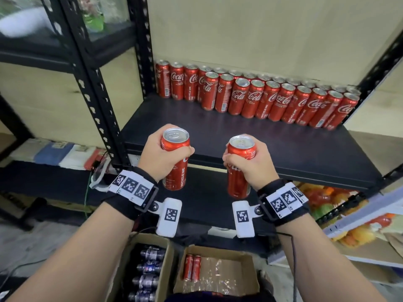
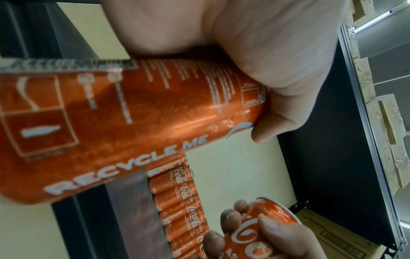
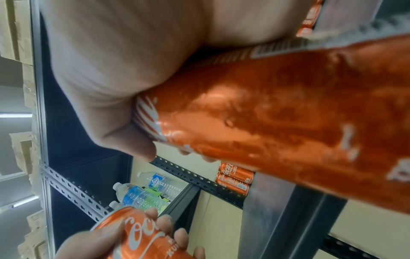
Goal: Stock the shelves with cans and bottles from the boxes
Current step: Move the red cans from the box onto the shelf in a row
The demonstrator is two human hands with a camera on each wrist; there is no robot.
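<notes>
two red cans are being held, one in each hand, short of the front edge of the black shelf (image 1: 250, 136). the left can (image 1: 175, 158) is being gripped by the left hand (image 1: 162, 159), its fingers (image 1: 187, 150) wrapped round the upper half of the body; the right can (image 1: 239, 164) is being gripped the same way by the right hand (image 1: 250, 164). both long axes are being kept upright, lids up, bases hanging below the fingers and lower than the shelf board, so a lift is judged to be needed before either base can be carried over the lip. the rows of stocked cans (image 1: 272, 101) are standing ahead of the fingers against the back wall, with bare shelf between. the open gap in the front row lies ahead of the left hand, which is judged the nearer to it. both forearms are being held level and parallel, wrists straight. two more cans are lying in the box (image 1: 246, 277) below the wrists, beside a box of bottles (image 1: 165, 256).
</notes>
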